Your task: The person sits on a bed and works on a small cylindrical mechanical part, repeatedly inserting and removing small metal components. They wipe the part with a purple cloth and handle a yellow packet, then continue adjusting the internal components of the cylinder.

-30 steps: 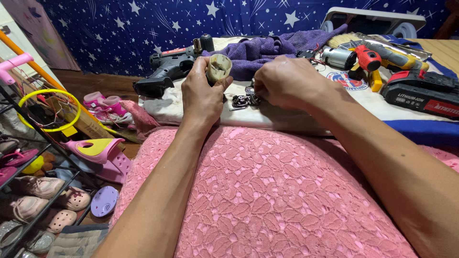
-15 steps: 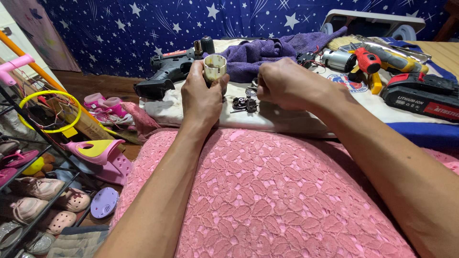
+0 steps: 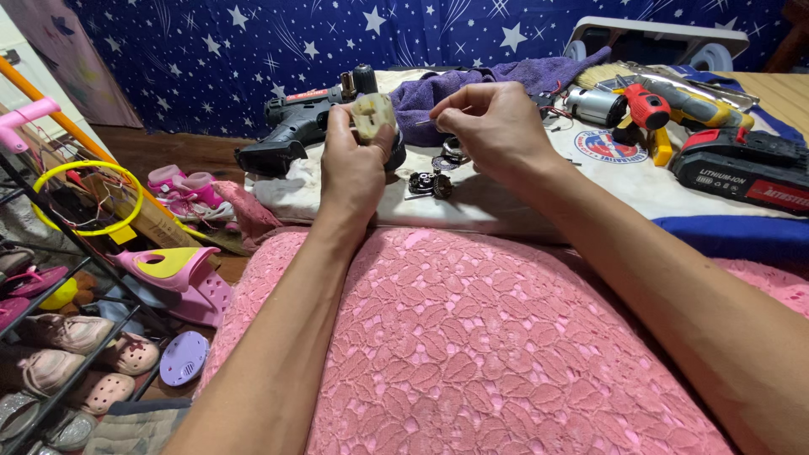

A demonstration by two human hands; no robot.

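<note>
My left hand [image 3: 354,164] holds a small cream-coloured round part [image 3: 372,115] upright between thumb and fingers. My right hand [image 3: 497,131] is just to its right, fingertips pinched on a thin metal pin or tool [image 3: 428,120] that points toward the part. Small dark metal gear pieces [image 3: 430,184] lie on the white cloth [image 3: 522,202] below both hands. A black power-tool body [image 3: 291,131] rests on the cloth left of my left hand.
A purple towel [image 3: 472,84], a small motor [image 3: 594,105], a red and yellow tool [image 3: 653,114] and a black battery pack [image 3: 742,168] lie on the cloth. A pink lace cover [image 3: 506,354] spreads in front. A shoe rack [image 3: 59,337] stands left.
My left hand has turned and lifted the cream part upright. My right hand rose off the cloth and moved toward the part with a thin pin pinched in it.
</note>
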